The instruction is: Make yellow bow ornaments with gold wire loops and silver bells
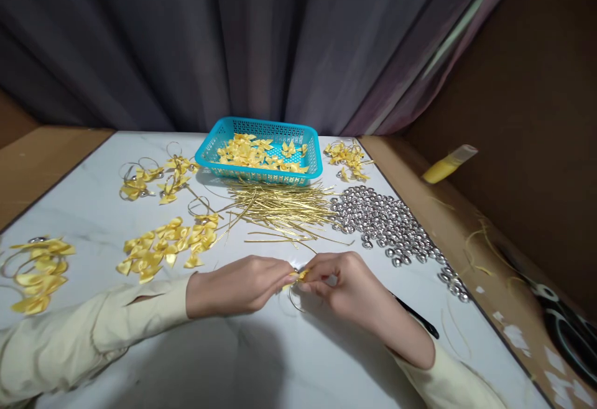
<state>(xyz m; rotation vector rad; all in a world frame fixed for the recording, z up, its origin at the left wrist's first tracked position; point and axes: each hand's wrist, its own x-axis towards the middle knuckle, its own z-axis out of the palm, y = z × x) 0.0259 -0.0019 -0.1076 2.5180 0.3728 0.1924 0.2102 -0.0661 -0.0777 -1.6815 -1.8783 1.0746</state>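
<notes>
A brown ledge (51, 151) borders the left of a white, faintly veined table (196, 359); yellow bows (40, 281) lie at the near left, with more towards the middle; a dark curtain (252, 42) hangs behind the far edge, where a blue basket (263, 125) holds more bows; gold wires (284, 207) lie heaped before it, silver beads (380, 219) spread to their right; scissors (564, 334) and paper scraps (515, 337) lie beyond the table's right border.

The left hand (245, 281) reaches in from the left, palm down, fingers bent together and closed on a yellow bow (291, 278) at the near middle; the right hand (345, 281) comes from the near right, wrist bent, its thumb and forefinger pinching the same bow; a thin ring (291, 300) hangs below it.
</notes>
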